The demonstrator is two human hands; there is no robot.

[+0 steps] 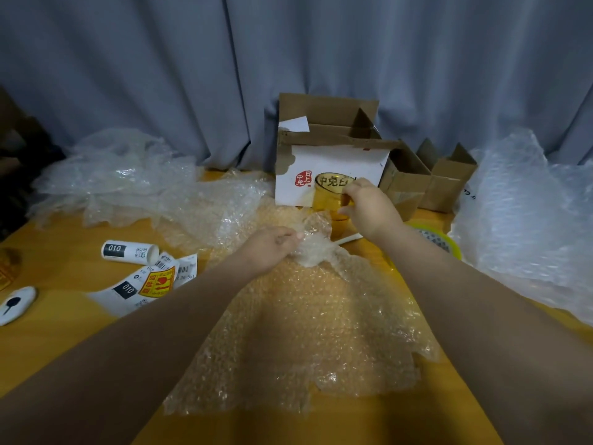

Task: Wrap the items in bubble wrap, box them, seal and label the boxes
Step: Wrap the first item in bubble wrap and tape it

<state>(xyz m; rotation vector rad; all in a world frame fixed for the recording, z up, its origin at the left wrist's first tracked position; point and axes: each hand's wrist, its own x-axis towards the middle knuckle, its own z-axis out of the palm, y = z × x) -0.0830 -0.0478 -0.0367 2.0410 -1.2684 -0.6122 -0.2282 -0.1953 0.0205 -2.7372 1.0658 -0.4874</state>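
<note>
On the yellow table [64,342], near centre, a sheet of bubble wrap [298,332] lies spread flat, ragged at its near edge. At the sheet's far end sits a small wrapped bundle [316,248]; what is inside it cannot be seen. Left hand [269,248] grips the bundle from the left, fingers curled into the wrap. Right hand [369,203] is farther away and to the right, fingers and thumb curled on the right rim of an amber tape roll [332,197], holding it upright just beyond the bundle. A thin white stick [348,239] lies under the right wrist.

Right behind the tape roll stands an open white-fronted box [327,159] with a red stamp, flaps up and the front face torn along the top. To its right stand two smaller brown boxes [446,184], also open.

Far left is a loose bubble wrap heap [122,175]; at the right edge lies a bigger bubble wrap pile [519,220]. A yellow-green rimmed round item [444,240] sits partly hidden behind the right forearm; cannot tell what it is.

Left of the sheet lies a white label roll [130,252] marked 010, on its side, with a label strip [144,287] carrying a yellow fragile sticker curling out near it. At the left edge there is a white oval piece [16,305] with a black mark. A grey curtain [288,59] fills the back.
</note>
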